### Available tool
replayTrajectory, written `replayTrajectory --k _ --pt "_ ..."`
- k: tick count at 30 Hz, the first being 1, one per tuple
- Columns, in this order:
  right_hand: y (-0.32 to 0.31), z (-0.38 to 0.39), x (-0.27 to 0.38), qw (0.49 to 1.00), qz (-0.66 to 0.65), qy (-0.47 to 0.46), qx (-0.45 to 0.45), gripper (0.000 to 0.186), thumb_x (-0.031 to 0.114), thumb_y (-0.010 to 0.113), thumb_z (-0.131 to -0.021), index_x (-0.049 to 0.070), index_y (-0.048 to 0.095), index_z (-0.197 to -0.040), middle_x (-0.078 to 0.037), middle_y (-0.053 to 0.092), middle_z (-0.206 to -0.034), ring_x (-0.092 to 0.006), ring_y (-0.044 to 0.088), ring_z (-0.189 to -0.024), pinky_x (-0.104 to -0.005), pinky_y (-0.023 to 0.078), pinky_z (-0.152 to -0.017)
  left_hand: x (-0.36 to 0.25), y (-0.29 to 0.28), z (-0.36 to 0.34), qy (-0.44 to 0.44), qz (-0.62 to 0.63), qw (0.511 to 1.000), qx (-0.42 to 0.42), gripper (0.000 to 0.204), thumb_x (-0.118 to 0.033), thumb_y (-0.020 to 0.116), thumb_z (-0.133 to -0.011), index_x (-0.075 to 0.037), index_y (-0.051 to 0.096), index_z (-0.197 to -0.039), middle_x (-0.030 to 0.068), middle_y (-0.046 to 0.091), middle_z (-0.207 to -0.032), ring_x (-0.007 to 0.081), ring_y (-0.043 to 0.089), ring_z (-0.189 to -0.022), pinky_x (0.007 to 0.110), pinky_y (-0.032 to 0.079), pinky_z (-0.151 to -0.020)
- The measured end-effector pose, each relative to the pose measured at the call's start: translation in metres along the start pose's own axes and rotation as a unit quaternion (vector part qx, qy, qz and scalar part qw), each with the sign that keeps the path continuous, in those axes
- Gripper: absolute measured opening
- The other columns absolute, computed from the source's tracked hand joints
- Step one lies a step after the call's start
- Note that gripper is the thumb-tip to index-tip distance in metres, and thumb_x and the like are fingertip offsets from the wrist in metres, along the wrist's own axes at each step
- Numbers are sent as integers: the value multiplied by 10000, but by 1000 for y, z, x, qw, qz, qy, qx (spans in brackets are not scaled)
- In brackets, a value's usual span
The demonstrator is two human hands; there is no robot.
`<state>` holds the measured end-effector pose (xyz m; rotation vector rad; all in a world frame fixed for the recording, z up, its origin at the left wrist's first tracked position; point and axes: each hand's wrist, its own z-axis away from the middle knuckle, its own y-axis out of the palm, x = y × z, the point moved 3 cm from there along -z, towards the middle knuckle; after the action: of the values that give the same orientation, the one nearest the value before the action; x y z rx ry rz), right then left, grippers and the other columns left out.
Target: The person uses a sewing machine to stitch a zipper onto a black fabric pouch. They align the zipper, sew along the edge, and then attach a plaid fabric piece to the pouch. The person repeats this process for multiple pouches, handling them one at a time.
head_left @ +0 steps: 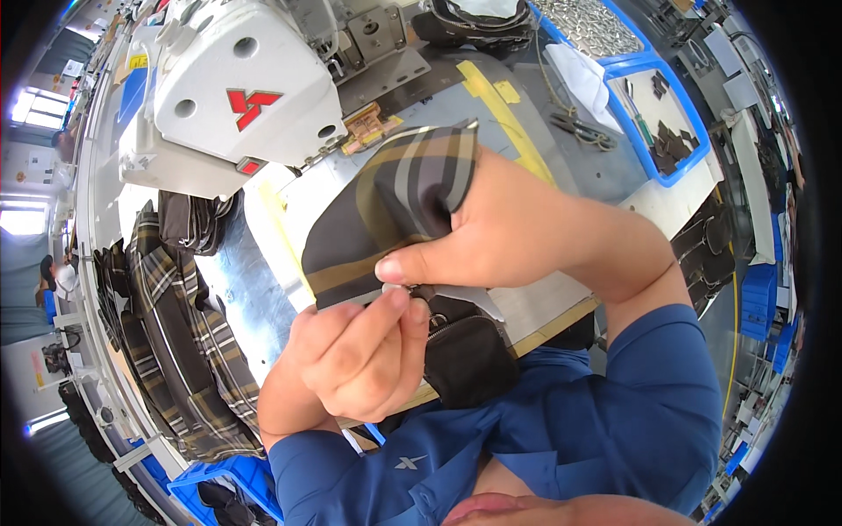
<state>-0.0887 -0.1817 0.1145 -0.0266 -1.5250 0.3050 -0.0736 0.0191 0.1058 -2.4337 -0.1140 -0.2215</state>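
Note:
A striped plaid fabric piece (368, 206) in dark grey, olive and white spreads in front of me, partly folded. My right hand (504, 223) grips its right side, with the thumb pressed along the near edge. Close against that thumb, my left hand (364, 355) is closed in a pinch at the fabric's near edge. What lies between the left fingertips is hidden or too small to name. Just below the hands hangs a black zippered pouch (474, 355) at the table's near edge, its upper part covered by my hands.
A white sewing machine (228, 96) stands at the upper left. Stacked plaid pieces (167, 324) lie on the left. At the upper right are a blue tray (665, 175) with small dark pieces, thread snips (581, 130) and a bin of metal parts (592, 26). Yellow tape (504, 114) marks the table.

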Motion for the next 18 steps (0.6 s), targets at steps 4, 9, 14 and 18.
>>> replayTrajectory --k 4,9,14,18 --pt "1 -3 -6 992 -22 -98 -73 339 120 804 -897 13 686 -1196 -99 735 -947 -179 682 -840 -349 551 -788 5 -3 -2 -41 32 999 17 268 126 816 -756 -24 756 -969 122 702 -1008 278 677 -881 369 516 -685" --pt "-11 13 19 995 -82 -42 -44 600 42 823 -854 29 589 -1406 -56 751 -993 -106 685 -886 -311 529 -846 15 -14 -6 -99 43 994 15 252 141 822 -753 34 731 -963 86 606 -986 281 734 -918 379 529 -684" --pt "-9 14 21 952 194 -225 -77 373 -9 840 -749 76 770 -1105 -98 727 -885 -176 698 -783 -341 533 -750 13 -21 -5 -115 63 991 1 332 128 804 -734 41 717 -1043 111 669 -939 282 725 -908 377 529 -709" --pt "-2 15 23 882 306 -319 -166 234 -11 839 -717 89 766 -916 -91 710 -881 -236 671 -777 -362 518 -703 11 -26 -4 -112 92 989 23 325 108 804 -731 22 716 -1031 133 704 -941 281 721 -904 373 526 -728"
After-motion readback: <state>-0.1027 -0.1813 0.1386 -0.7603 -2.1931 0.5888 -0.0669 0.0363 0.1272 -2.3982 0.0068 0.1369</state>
